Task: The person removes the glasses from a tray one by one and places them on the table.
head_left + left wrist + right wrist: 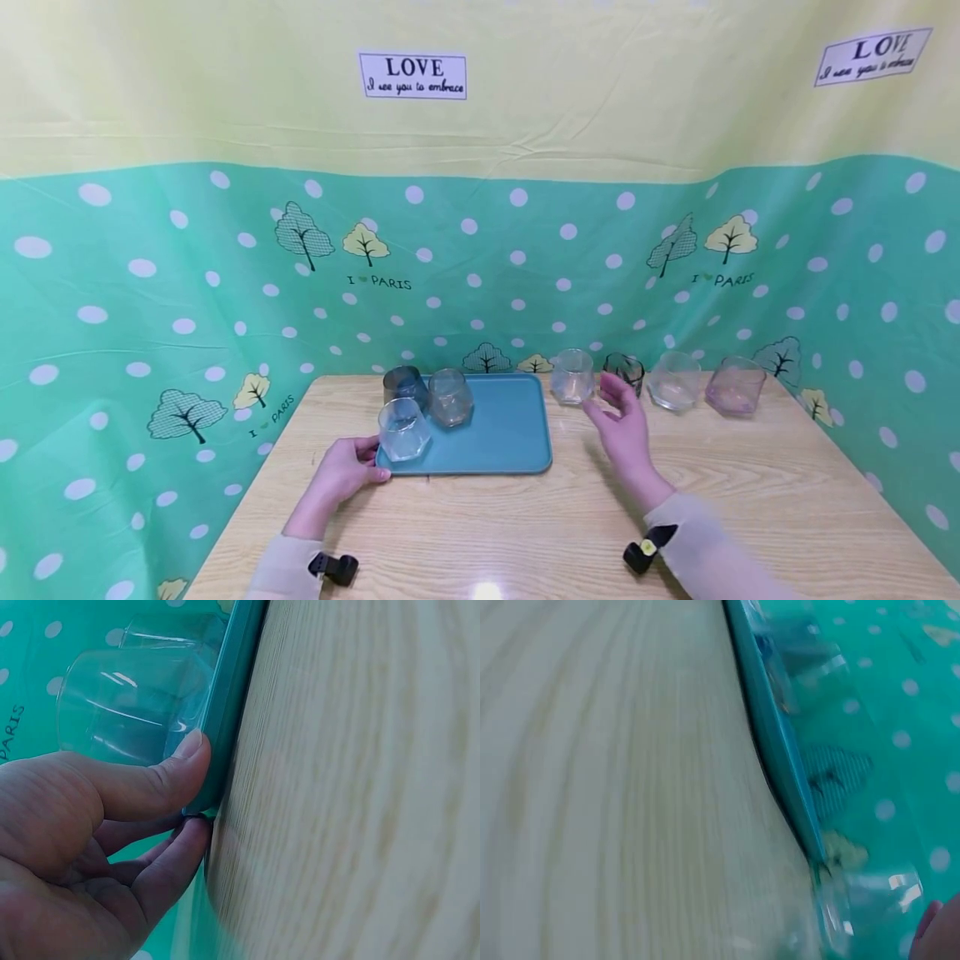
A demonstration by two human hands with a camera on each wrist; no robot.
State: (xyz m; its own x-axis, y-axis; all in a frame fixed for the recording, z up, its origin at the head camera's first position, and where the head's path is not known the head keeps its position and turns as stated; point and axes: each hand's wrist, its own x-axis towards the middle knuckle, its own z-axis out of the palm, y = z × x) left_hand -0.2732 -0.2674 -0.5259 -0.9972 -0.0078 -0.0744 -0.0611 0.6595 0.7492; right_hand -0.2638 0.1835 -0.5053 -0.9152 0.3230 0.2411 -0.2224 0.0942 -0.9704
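1. While the left hand (347, 469) pinches the tray (498, 429) at its near left corner, thumb on the rim, the right hand (627, 427) has thumb and fingers spread beside the clear glass (572, 380); whether they touch cannot be told.
2. That glass stands near the far edge of the table (480, 533), just off the tray's far right corner.
3. It looks stiff, fairly light, slippery and breakable; the lower sides, thumb opposite fingers, seem the safest hold.
4. The tray seems rigid, likely heavier toward its left edge, where three glasses (450, 398) stand; its raised edge suits a pinch.
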